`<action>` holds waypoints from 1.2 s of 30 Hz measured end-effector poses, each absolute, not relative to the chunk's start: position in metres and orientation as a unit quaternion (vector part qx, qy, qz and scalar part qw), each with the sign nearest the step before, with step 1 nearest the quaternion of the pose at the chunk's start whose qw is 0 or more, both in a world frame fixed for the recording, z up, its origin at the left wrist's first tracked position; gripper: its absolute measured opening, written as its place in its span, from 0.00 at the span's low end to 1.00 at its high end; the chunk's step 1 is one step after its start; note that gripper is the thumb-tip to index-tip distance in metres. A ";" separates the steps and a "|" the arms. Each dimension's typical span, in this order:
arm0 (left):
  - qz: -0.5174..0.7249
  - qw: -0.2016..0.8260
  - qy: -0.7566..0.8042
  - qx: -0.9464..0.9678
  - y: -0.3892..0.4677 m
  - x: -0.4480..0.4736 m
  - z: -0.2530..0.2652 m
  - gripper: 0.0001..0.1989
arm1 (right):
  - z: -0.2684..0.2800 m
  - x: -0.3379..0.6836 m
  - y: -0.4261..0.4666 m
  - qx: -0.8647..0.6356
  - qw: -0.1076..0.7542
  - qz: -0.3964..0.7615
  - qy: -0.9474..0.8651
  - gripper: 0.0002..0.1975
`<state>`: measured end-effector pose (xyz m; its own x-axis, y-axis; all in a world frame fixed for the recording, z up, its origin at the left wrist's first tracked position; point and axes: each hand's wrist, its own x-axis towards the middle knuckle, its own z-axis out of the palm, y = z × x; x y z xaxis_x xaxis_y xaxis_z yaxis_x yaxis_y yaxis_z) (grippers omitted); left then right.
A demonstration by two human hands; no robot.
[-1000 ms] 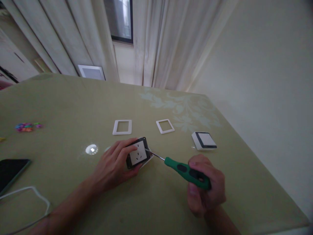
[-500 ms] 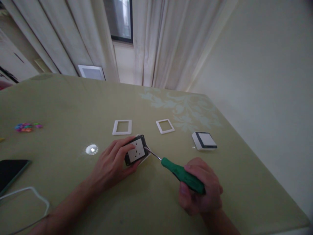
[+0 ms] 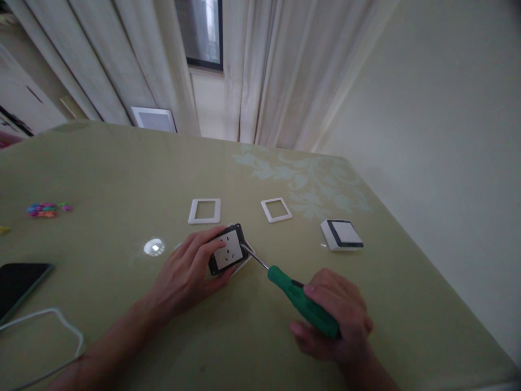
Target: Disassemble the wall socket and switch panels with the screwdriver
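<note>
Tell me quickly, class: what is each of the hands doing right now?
Left hand: closed on the socket module, steadying it on the table.
Right hand: closed round the green screwdriver, its tip at the socket module's edge.

- Your screwdriver (image 3: 299, 300) pairs a green plastic handle, faintly shiny, with a thin bright metal shaft.
- The socket (image 3: 228, 254) under your left hand (image 3: 185, 277) shows a smooth white plastic face in a black frame.
- The surface (image 3: 122, 174) looks glossy olive, mirroring a lamp; white frames (image 3: 204, 211) look matt plastic.
</note>
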<state>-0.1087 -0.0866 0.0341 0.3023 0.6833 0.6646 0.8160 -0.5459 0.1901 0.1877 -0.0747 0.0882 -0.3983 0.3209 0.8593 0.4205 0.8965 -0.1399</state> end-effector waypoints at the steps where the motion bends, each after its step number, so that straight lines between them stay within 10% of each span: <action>1: -0.363 0.095 -0.466 -0.801 -0.086 -0.109 0.035 0.22 | 0.089 0.188 -0.075 -0.231 0.485 -0.054 -0.841 0.12; 12: -0.407 -0.004 -0.516 -0.754 -0.089 -0.106 0.034 0.27 | 0.071 0.187 -0.068 -0.262 0.621 -0.035 -0.738 0.13; 16: -0.471 -0.191 -0.541 -0.669 -0.092 -0.100 0.035 0.27 | 0.061 0.189 -0.046 -0.372 0.717 0.232 -0.543 0.10; 23: -0.540 -0.462 -0.460 -0.533 -0.099 -0.087 0.032 0.26 | 0.051 0.170 -0.031 -0.336 0.487 0.760 -0.269 0.19; 36: -0.495 -0.409 -0.459 -0.613 -0.106 -0.080 0.037 0.28 | 0.035 0.135 -0.066 -0.334 0.393 0.779 -0.356 0.44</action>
<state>-0.0804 -0.1062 0.0373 0.0875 0.9688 0.2319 0.1578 -0.2433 0.9570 0.1352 -0.0656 0.0345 -0.4683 0.8502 -0.2405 -0.3752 -0.4378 -0.8171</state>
